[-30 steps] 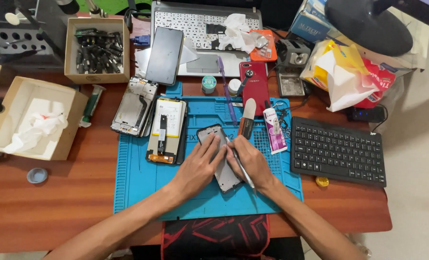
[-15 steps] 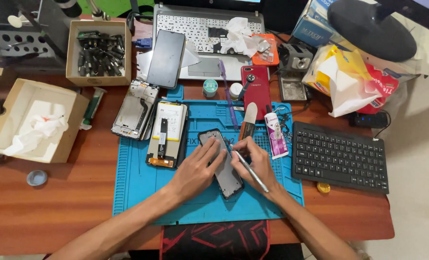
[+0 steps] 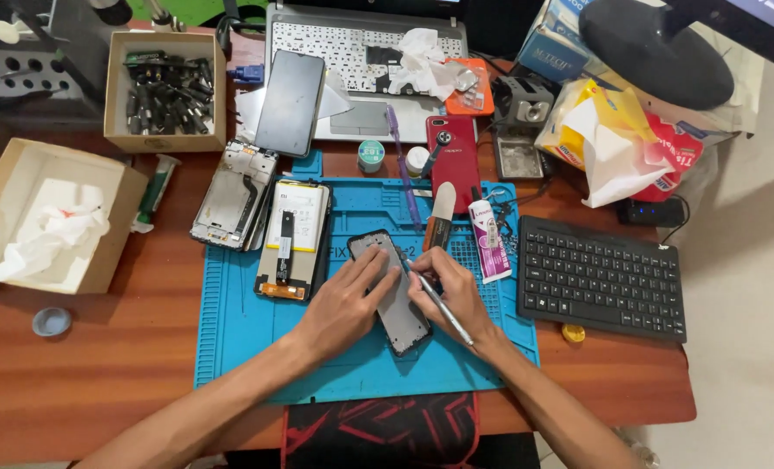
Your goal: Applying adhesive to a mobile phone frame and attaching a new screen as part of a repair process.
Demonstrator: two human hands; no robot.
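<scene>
The right hand [image 3: 453,293] is closed around a slim metal tool [image 3: 439,301], held like a pen, its tip touching the right edge of a dark phone panel [image 3: 393,293]. The left hand [image 3: 345,300] lies flat on the same panel, fingers spread and pressing down on its left side and upper end; it grips nothing, only steadies. The panel lies tilted on the blue work mat [image 3: 248,330], near the mat's middle, between the two hands.

Just left of the panel, also on the mat, lies an opened phone body with a pale battery [image 3: 293,239] showing. Beside that, partly off the mat's upper left corner, sits a bare phone frame [image 3: 232,195]. Above the panel stand a spudger-like tool [image 3: 440,217] and a small white glue tube [image 3: 488,243], with a red phone [image 3: 453,161] above them. A black keyboard [image 3: 602,278] lies right of the mat, well apart from the hands. A laptop [image 3: 361,52] sits at the desk's far edge with a dark phone [image 3: 290,102] propped on it. Two cardboard boxes stand at the left: one with black parts [image 3: 165,87], one with white tissue [image 3: 48,217]
</scene>
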